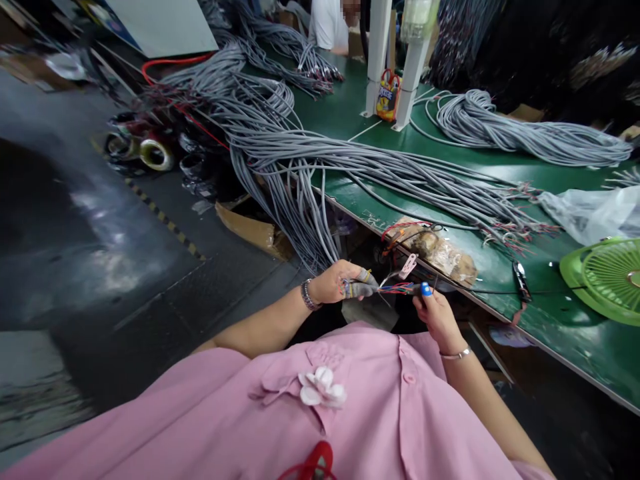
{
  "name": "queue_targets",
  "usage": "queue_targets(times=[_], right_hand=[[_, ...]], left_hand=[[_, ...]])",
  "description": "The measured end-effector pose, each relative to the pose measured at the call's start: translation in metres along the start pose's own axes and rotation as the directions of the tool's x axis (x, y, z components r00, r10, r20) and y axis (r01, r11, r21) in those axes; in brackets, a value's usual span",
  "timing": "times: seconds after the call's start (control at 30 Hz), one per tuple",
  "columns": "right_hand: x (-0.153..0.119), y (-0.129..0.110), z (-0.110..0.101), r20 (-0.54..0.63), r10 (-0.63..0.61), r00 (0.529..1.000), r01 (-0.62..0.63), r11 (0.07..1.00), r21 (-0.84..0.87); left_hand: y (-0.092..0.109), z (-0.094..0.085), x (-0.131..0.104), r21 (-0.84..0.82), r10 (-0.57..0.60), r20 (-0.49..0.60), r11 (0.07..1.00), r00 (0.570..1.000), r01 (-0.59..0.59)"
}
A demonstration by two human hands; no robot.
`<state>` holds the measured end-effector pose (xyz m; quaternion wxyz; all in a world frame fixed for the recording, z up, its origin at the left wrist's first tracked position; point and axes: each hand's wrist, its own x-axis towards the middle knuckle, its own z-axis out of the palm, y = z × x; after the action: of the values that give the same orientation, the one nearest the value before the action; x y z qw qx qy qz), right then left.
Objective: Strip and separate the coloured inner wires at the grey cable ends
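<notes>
Several thin coloured wires [397, 289], red, blue, green and white among them, stretch between my two hands in front of my body. My left hand [345, 283], with grey covers on its fingertips, is closed on one end of the bundle. At the other end my right hand [436, 312] pinches the wires, a blue cover [425, 289] on one finger. A short dark section shows beside the right fingers; I cannot tell whether it is the cable's sheath. Just above the wires is a pink perforated piece [408, 267]. Grey cables [310, 220] hang off the table edge near my left hand.
A long bundle of grey cables [380, 163] lies across the green table [550, 267]. Further right are pliers [521, 281], a green fan [610, 280] and a plastic bag [595, 210]. A taped brown bundle [440, 250] sits at the edge. Behind, a person [329, 27] is partly visible.
</notes>
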<state>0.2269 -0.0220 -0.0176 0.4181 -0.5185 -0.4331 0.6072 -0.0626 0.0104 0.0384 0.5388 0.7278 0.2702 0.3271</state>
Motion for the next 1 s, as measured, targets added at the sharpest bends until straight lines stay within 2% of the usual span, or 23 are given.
queue_targets(times=[0.1, 0.23, 0.3, 0.37, 0.43, 0.47, 0.53, 0.63, 0.7, 0.83, 1.0], right_hand=[[0.012, -0.013, 0.012, 0.119, 0.090, 0.989, -0.112, 0.975, 0.193], [0.029, -0.035, 0.030, 0.217, 0.082, 0.973, -0.150, 0.935, 0.321], [0.033, -0.036, 0.036, 0.152, 0.051, 0.987, -0.097, 0.944, 0.315], [0.035, -0.031, 0.038, 0.010, -0.013, 1.000, 0.010, 0.965, 0.263], [0.037, -0.025, 0.040, -0.113, -0.084, 0.990, 0.107, 0.971, 0.215], [0.037, -0.023, 0.040, -0.137, -0.104, 0.985, 0.131, 0.969, 0.208], [0.039, -0.022, 0.042, -0.107, -0.089, 0.990, 0.113, 0.963, 0.246], [0.042, -0.028, 0.045, 0.015, 0.004, 1.000, -0.009, 0.933, 0.361], [0.045, -0.031, 0.048, 0.041, 0.041, 0.998, -0.055, 0.902, 0.428], [0.049, -0.031, 0.052, -0.035, 0.046, 0.998, -0.023, 0.871, 0.491], [0.049, -0.030, 0.055, -0.074, 0.016, 0.997, 0.019, 0.889, 0.458]], left_hand=[[-0.008, 0.018, 0.014, 0.140, 0.046, -0.111, 0.990, 0.993, -0.031], [-0.013, 0.034, 0.026, 0.248, 0.088, -0.194, 0.968, 0.977, -0.038], [-0.013, 0.036, 0.029, 0.260, 0.100, -0.226, 0.965, 0.969, -0.039], [-0.014, 0.037, 0.031, 0.246, 0.085, -0.247, 0.969, 0.965, -0.022], [-0.016, 0.037, 0.033, 0.224, 0.074, -0.266, 0.974, 0.961, -0.012], [-0.017, 0.037, 0.034, 0.219, 0.073, -0.267, 0.976, 0.961, -0.013], [-0.020, 0.038, 0.036, 0.229, 0.079, -0.247, 0.973, 0.966, -0.021], [-0.024, 0.039, 0.038, 0.266, 0.089, -0.199, 0.963, 0.976, -0.033], [-0.026, 0.039, 0.038, 0.282, 0.101, -0.186, 0.958, 0.977, -0.045], [-0.025, 0.038, 0.038, 0.328, 0.116, -0.151, 0.943, 0.982, -0.061], [-0.021, 0.040, 0.036, 0.317, 0.098, -0.149, 0.947, 0.984, -0.046]])
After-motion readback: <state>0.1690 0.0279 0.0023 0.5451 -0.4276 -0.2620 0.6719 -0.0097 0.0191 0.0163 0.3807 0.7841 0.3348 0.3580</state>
